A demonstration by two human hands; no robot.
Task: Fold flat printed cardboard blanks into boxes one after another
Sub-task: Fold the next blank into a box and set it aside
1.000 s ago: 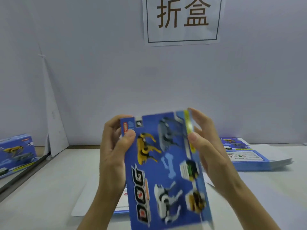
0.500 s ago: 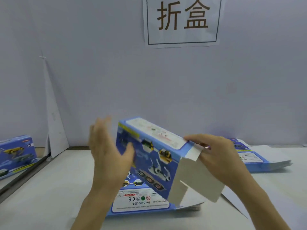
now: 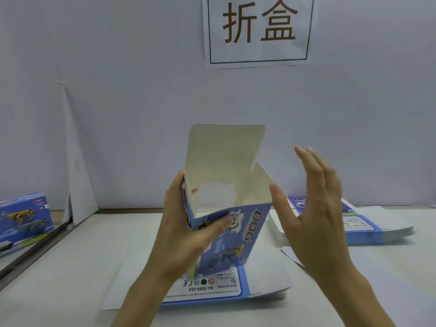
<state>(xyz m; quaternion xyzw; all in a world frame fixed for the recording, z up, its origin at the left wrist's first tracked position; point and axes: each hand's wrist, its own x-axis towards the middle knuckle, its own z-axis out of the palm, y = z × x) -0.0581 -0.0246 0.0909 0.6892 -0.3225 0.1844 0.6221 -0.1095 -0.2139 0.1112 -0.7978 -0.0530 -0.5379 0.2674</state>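
A blue printed box (image 3: 245, 234) with robot-dog pictures stands upright in mid-air at the centre, its top open and its white lid flap (image 3: 224, 152) sticking straight up. My left hand (image 3: 186, 234) grips the box's left side, thumb across the blue front face and fingers behind. My right hand (image 3: 316, 208) hovers just to the right of the box, fingers straight, holding nothing. Under the box a stack of flat blanks (image 3: 226, 289) lies on the table.
A second stack of flat blanks (image 3: 363, 223) lies at the right. A finished blue box (image 3: 23, 220) stands at the far left beyond a dark rail. A white wall with a paper sign (image 3: 259, 31) closes the back.
The box went from tilted and part-formed to upright with its top open. My right hand let go of the flap and drew off to the right; my left hand took hold of the left side.
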